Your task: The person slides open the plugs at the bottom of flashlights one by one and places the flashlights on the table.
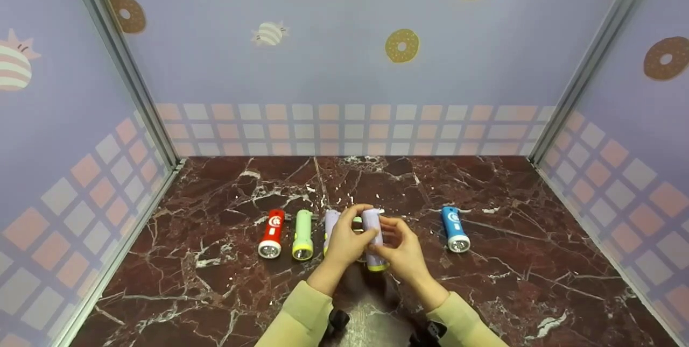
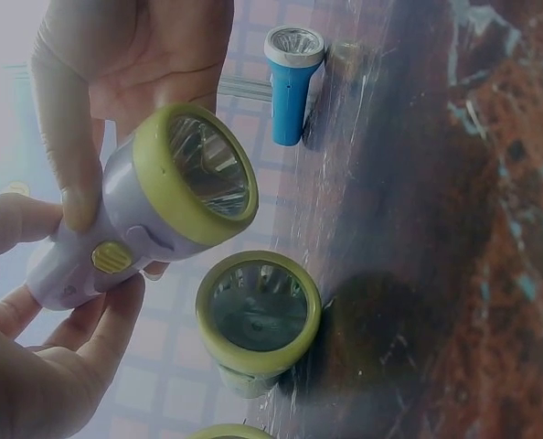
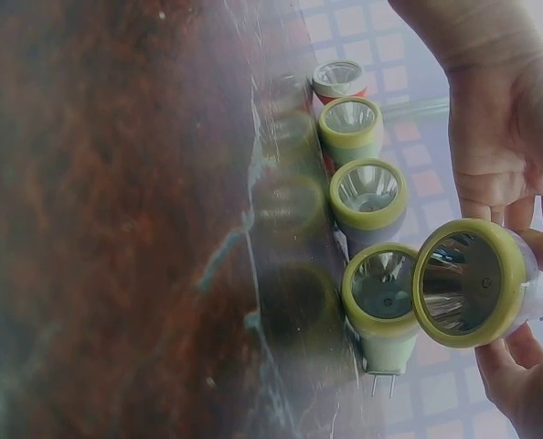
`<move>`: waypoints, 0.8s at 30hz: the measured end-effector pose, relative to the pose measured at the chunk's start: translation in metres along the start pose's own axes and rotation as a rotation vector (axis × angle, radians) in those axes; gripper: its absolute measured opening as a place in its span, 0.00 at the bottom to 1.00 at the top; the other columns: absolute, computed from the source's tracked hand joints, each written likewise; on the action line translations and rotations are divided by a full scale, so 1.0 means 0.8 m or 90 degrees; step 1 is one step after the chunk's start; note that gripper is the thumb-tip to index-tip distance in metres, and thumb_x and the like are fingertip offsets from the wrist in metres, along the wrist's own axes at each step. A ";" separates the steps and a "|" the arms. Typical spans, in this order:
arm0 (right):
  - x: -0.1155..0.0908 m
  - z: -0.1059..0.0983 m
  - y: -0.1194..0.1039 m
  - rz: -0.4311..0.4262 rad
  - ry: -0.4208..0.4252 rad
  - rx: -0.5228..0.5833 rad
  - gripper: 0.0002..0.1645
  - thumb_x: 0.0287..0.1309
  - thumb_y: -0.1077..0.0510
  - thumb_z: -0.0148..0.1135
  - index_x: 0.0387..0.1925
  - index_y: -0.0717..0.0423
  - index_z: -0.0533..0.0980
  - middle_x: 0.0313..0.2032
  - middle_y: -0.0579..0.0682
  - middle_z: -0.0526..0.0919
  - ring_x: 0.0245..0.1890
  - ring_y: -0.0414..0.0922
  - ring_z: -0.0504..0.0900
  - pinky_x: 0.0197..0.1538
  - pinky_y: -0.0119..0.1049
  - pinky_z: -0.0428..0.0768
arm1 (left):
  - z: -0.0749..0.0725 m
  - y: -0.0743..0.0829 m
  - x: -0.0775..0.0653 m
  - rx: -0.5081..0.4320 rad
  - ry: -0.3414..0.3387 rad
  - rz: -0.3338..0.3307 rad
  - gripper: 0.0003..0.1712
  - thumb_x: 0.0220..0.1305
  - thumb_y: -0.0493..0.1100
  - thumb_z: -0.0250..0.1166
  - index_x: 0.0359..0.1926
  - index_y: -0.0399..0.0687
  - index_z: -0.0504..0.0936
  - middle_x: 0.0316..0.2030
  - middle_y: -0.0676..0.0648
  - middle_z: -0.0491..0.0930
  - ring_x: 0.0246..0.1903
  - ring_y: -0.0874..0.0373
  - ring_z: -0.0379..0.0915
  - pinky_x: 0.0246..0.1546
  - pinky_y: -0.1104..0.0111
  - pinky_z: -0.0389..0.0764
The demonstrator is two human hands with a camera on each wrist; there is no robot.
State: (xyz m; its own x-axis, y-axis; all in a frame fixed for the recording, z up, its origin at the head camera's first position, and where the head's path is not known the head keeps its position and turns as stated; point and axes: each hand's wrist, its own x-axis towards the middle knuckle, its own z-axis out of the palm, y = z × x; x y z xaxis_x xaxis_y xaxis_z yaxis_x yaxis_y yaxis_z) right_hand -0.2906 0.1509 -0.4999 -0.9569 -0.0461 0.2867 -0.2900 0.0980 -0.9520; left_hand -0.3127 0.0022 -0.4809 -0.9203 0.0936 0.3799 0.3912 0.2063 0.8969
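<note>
Both hands hold a lilac flashlight (image 1: 375, 239) with a yellow-green rim, lifted above the table with its lens toward the person. My left hand (image 1: 344, 239) grips its tail half, the thumb across the barrel. From the other side my right hand (image 1: 405, 247) pinches the body. In the left wrist view, the flashlight's yellow switch (image 2: 112, 257) shows between the fingers. Just below the held one stands a pale green flashlight (image 3: 381, 302), two metal prongs at its tail, mostly hidden by the hands in the head view. Another lilac flashlight (image 1: 330, 223) lies partly behind my left hand.
To the left lie a second pale green flashlight (image 1: 303, 234) and a red flashlight (image 1: 272, 234). A blue flashlight (image 1: 455, 228) lies apart on the right. All rest on a dark red marbled table (image 1: 215, 293), enclosed by patterned walls (image 1: 334, 78) at back and sides.
</note>
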 end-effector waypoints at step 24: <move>0.002 0.001 0.002 -0.003 0.005 -0.006 0.33 0.47 0.72 0.74 0.58 0.68 0.75 0.57 0.69 0.82 0.55 0.58 0.83 0.56 0.36 0.84 | -0.001 0.000 0.000 0.032 0.001 0.009 0.28 0.50 0.34 0.70 0.57 0.42 0.82 0.52 0.37 0.79 0.52 0.47 0.75 0.47 0.57 0.86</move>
State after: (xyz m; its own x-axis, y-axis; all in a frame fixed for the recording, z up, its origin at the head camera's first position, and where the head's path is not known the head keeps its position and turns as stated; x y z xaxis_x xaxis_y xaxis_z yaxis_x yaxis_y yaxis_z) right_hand -0.2924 0.1504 -0.5009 -0.9554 -0.0383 0.2927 -0.2951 0.1076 -0.9494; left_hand -0.3126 0.0012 -0.4810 -0.9148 0.0945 0.3928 0.4036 0.2537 0.8790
